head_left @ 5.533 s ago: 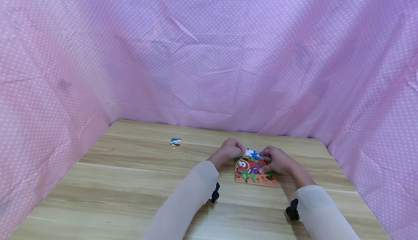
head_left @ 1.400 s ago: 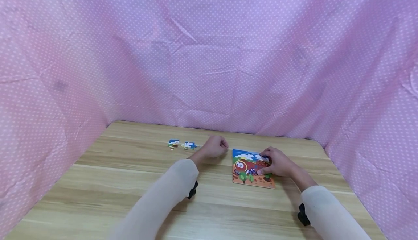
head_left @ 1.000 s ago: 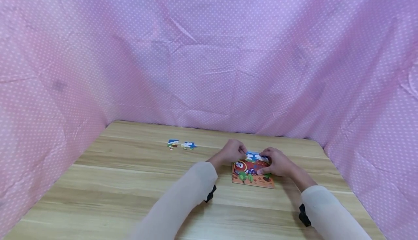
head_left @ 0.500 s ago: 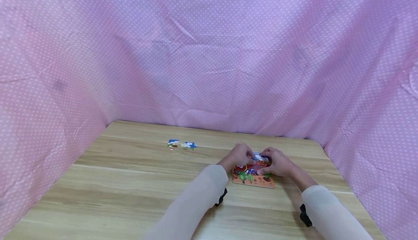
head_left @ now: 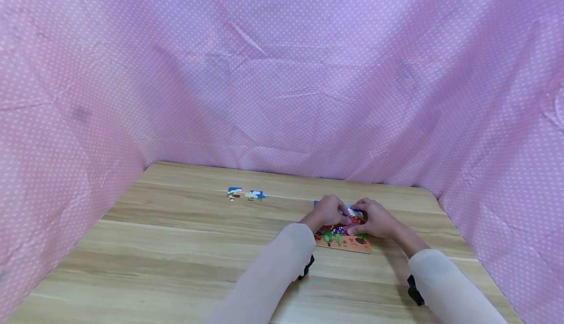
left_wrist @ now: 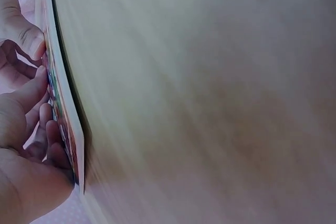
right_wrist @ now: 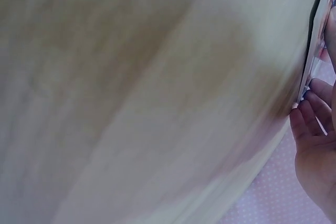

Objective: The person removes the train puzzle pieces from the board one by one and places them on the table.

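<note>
Left hand (head_left: 328, 211) and right hand (head_left: 380, 220) are both half-curled on the flat, colourful cartoon jigsaw (head_left: 343, 243), can't tell if anything's pinched; lopsided pressing could maybe pop it apart.

Both sleeves (head_left: 275, 275) were a plain, pale cream; a small black fitting (head_left: 415, 290) showed near the right cuff (head_left: 424, 261). A similar black piece (head_left: 308, 267) showed near the left cuff (head_left: 305, 237).
</note>
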Tool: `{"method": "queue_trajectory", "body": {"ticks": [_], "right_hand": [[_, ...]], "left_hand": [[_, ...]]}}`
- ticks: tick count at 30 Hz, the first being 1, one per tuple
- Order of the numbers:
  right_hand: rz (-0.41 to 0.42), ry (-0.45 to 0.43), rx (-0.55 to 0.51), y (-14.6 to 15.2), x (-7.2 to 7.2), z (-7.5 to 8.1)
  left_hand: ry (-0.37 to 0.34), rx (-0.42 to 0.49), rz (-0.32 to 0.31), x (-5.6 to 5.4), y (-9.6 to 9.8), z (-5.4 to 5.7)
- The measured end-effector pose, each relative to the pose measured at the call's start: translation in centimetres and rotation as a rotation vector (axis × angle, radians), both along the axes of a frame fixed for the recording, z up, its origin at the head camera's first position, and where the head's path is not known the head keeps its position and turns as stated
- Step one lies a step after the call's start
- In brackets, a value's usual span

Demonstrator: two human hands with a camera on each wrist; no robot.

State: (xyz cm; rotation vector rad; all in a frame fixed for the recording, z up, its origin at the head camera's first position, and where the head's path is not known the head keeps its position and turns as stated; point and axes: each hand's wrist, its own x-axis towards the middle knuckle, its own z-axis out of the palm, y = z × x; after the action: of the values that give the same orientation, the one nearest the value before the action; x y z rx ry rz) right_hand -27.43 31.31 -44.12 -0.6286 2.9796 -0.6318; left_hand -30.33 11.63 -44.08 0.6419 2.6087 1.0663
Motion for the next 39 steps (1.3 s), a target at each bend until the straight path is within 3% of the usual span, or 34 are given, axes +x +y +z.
{"method": "queue_trajectory", "body": {"ticks": [5,11,23,39], "right_hand": [[0.022,0.009,0.000,0.0,-0.1,0.2],[0.041,0.015,-0.001,0.6,0.3,0.5],[-0.048,-0.072,-0.060,1.3,0.6,0.2],[-0.081,-0.132,-0.083,1.3,0.7,0.4]], "left_hand": [[-0.038,-0.022,0.035,0.2,0.2,0.1],[-0.052,-0.022,0.036,0.2,0.3,0.1],[-0.074,-0.035,0.041,0.2,0.2,0.3],[-0.091,-0.010,0.089,0.0,0.5,0.0]]}}
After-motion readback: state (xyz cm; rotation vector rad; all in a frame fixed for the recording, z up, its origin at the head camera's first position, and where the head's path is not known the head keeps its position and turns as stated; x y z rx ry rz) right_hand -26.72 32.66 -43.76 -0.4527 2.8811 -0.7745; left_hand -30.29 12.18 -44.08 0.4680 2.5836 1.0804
